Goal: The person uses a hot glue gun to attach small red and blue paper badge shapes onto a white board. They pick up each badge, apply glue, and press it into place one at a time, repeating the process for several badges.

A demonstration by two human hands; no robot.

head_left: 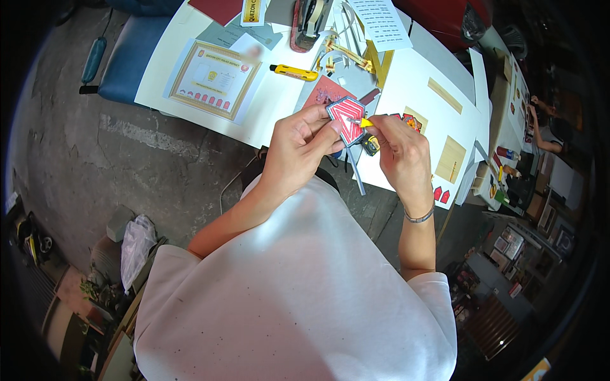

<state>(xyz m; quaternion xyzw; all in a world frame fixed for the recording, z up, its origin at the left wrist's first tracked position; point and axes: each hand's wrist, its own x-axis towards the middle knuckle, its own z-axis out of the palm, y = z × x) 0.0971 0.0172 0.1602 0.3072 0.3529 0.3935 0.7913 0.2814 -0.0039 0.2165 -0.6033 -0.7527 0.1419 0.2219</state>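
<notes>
Held up in front of me is a small five-sided plaque with red and white stripes and a dark rim. My left hand grips its lower left edge between thumb and fingers. In my right hand is a small tool with a yellow grip and a thin metal tip. That tip meets the striped face near its middle; whether it is a blade or a point is too small to tell. Behind the plaque, a pinkish-red sheet lies on the white table.
A yellow utility knife, a framed certificate and a tape dispenser lie on the table. Wood-coloured rectangles and red cutouts are at the right. A blue seat adjoins the left edge. Another person's arm shows far right.
</notes>
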